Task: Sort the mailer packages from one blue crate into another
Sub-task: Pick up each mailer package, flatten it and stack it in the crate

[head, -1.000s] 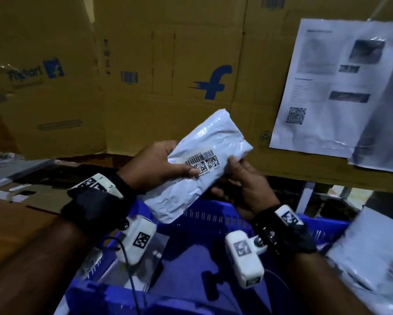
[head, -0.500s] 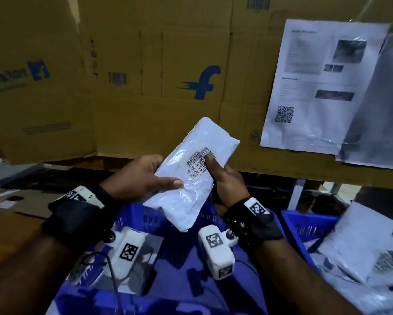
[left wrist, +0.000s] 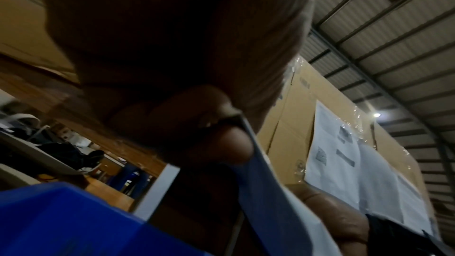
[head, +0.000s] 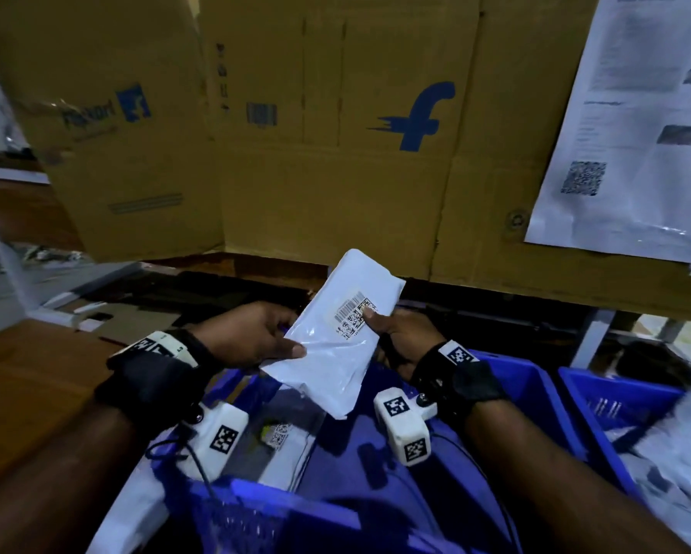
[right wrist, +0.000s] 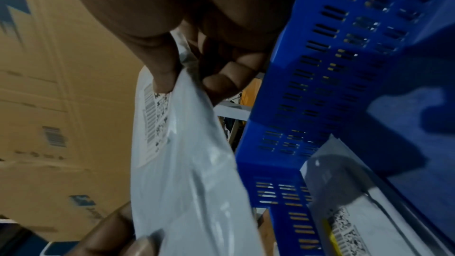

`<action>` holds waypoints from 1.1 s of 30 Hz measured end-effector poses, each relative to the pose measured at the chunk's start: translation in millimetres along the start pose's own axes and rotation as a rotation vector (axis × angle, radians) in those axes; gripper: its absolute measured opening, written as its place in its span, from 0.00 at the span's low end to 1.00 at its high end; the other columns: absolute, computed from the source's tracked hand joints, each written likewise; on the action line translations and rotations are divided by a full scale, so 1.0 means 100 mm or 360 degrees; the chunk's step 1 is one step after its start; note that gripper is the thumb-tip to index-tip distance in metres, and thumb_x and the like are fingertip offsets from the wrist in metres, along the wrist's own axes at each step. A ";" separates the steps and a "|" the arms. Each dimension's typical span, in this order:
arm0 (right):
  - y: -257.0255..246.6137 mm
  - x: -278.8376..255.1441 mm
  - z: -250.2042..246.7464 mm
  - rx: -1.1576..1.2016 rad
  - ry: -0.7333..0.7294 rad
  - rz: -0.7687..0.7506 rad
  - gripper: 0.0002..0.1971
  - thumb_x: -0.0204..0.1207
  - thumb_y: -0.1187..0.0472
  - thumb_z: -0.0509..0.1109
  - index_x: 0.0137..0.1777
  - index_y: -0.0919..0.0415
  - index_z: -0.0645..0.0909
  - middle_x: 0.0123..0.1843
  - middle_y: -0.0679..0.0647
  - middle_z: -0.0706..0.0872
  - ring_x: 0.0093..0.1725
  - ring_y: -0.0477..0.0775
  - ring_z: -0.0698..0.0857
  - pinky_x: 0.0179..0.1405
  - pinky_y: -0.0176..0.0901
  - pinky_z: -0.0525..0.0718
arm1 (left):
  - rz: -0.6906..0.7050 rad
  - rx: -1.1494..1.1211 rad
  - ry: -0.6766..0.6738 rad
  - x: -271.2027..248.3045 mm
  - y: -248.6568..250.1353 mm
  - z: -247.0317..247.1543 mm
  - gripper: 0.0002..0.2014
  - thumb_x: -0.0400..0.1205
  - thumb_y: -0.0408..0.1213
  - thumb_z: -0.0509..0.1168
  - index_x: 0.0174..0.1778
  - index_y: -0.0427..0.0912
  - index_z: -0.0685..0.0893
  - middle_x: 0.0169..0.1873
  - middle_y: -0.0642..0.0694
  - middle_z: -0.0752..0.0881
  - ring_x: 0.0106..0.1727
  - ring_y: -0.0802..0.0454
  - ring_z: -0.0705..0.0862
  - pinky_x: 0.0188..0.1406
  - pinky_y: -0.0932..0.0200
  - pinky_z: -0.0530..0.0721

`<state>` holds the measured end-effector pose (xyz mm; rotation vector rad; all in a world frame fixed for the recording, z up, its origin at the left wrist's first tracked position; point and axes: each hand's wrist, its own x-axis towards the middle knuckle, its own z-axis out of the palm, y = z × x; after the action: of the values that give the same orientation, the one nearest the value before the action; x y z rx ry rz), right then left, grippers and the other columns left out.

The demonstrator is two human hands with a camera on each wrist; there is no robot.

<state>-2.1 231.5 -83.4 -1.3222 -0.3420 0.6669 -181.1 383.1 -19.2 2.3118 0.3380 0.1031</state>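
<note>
You hold a white mailer package [head: 337, 341] in both hands above the near blue crate [head: 527, 387], left hand [head: 251, 337] pinching its edge, right hand [head: 399, 337] thumb on its barcode label [head: 353, 313]. You seem to be checking it; next, lower it into the correct crate.

Printed sheet [head: 631, 125] on the cardboard: text blurred, right side cut off.
</note>
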 end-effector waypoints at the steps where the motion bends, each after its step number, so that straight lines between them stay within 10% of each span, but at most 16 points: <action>1: 0.04 0.04 0.02 -0.0029 -0.0001 0.0053 0.18 0.75 0.60 0.76 0.59 0.72 0.84 0.52 0.68 0.90 0.47 0.69 0.84 0.48 0.58 0.86 | -0.0063 0.0063 0.0006 0.00 -0.05 -0.02 0.08 0.79 0.34 0.74 0.53 0.41 0.88 0.33 0.47 0.89 0.22 0.61 0.80 0.19 0.67 0.76; 5: 0.26 0.16 0.15 -0.0198 -0.0097 0.0277 0.12 0.82 0.69 0.66 0.62 0.73 0.81 0.53 0.67 0.90 0.58 0.75 0.86 0.69 0.72 0.76 | -0.0318 0.0373 -0.0042 0.01 -0.30 -0.10 0.09 0.78 0.38 0.76 0.52 0.43 0.88 0.27 0.54 0.84 0.15 0.67 0.76 0.15 0.71 0.71; 8: 0.50 0.20 0.25 -0.0236 -0.0154 0.0430 0.12 0.82 0.72 0.65 0.63 0.73 0.80 0.55 0.66 0.89 0.48 0.65 0.89 0.44 0.55 0.91 | -0.0493 0.0519 -0.0146 -0.03 -0.47 -0.10 0.13 0.75 0.40 0.78 0.54 0.45 0.87 0.29 0.50 0.86 0.14 0.64 0.76 0.15 0.71 0.71; 13: 0.94 0.22 0.36 -0.0482 -0.0191 0.0679 0.10 0.82 0.70 0.67 0.61 0.70 0.80 0.42 0.62 0.91 0.32 0.56 0.90 0.24 0.46 0.89 | -0.0674 0.0509 -0.0139 -0.06 -0.70 -0.06 0.11 0.74 0.39 0.77 0.50 0.48 0.85 0.35 0.46 0.91 0.20 0.55 0.81 0.16 0.69 0.73; 18: 1.27 0.25 0.49 -0.0644 -0.0266 0.0861 0.08 0.83 0.65 0.67 0.60 0.65 0.81 0.37 0.57 0.91 0.32 0.53 0.89 0.31 0.47 0.91 | -0.0721 0.0260 -0.0134 0.01 -0.87 -0.01 0.11 0.77 0.36 0.73 0.54 0.46 0.82 0.44 0.35 0.92 0.27 0.47 0.79 0.20 0.66 0.72; 22: 1.40 0.24 0.58 -0.0691 -0.0240 0.0846 0.05 0.81 0.64 0.70 0.55 0.64 0.82 0.42 0.59 0.91 0.32 0.54 0.90 0.30 0.49 0.90 | -0.0661 0.0407 -0.0205 0.03 -0.80 -0.01 0.13 0.76 0.40 0.76 0.54 0.48 0.83 0.29 0.44 0.89 0.19 0.53 0.79 0.21 0.65 0.77; 26: 1.50 0.23 0.58 -0.0704 -0.0205 0.0736 0.07 0.80 0.64 0.72 0.54 0.65 0.83 0.31 0.57 0.91 0.27 0.55 0.89 0.28 0.48 0.87 | -0.0629 0.0485 -0.0225 0.02 -0.78 -0.02 0.14 0.76 0.44 0.76 0.55 0.50 0.82 0.35 0.42 0.89 0.24 0.51 0.80 0.25 0.61 0.78; 29: 1.52 0.26 0.56 -0.0965 -0.0157 0.0533 0.24 0.69 0.50 0.81 0.55 0.69 0.83 0.34 0.60 0.89 0.27 0.56 0.88 0.29 0.50 0.86 | -0.0616 0.0473 -0.0235 0.01 -0.76 -0.03 0.12 0.77 0.44 0.76 0.52 0.51 0.82 0.35 0.44 0.87 0.25 0.50 0.80 0.27 0.60 0.79; 33: 1.42 0.37 0.54 -0.1861 -0.0076 0.0038 0.65 0.37 0.17 0.68 0.76 0.53 0.69 0.74 0.59 0.76 0.72 0.62 0.77 0.67 0.55 0.80 | -0.0612 0.0487 -0.0250 0.00 -0.75 -0.04 0.11 0.77 0.47 0.75 0.49 0.53 0.81 0.34 0.47 0.86 0.26 0.51 0.81 0.26 0.61 0.79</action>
<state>-40.7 310.4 -212.3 -2.4151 -0.8247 0.5076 -197.7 435.4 -70.9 2.4857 0.7523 -0.3412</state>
